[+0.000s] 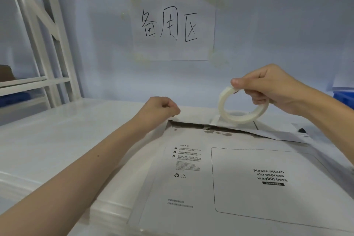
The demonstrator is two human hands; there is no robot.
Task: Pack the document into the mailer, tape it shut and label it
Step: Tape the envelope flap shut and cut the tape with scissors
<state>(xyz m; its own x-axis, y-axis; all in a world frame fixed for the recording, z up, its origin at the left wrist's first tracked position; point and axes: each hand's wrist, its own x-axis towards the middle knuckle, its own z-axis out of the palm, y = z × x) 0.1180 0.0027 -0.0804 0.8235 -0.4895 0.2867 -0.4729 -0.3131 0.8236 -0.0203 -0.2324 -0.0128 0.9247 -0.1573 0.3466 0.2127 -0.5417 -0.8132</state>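
A grey mailer [239, 178] lay flat on a white surface [57, 140], its long axis running from the near edge toward the wall [268, 25] and its torn, open mouth pointing away from the person. The printed face was up, the waybill box [268, 184] toward the right. The right hand [272, 90] gripped a roll of clear tape [242, 105] by its upper rim, thumb on the outside and fingers curled through the ring, holding it upright above the mailer's far edge; a strip of tape ran down from the roll to the mouth. The left hand [160, 109] was curled closed at the mailer's far left corner, fingertips pinched together; whether it held a tape end or the mailer's edge could not be told. A handwritten paper sign [174, 27] was taped to the wall behind. A white rack [38, 44] stood at left, and a blue bin [344, 99] showed at the right edge.
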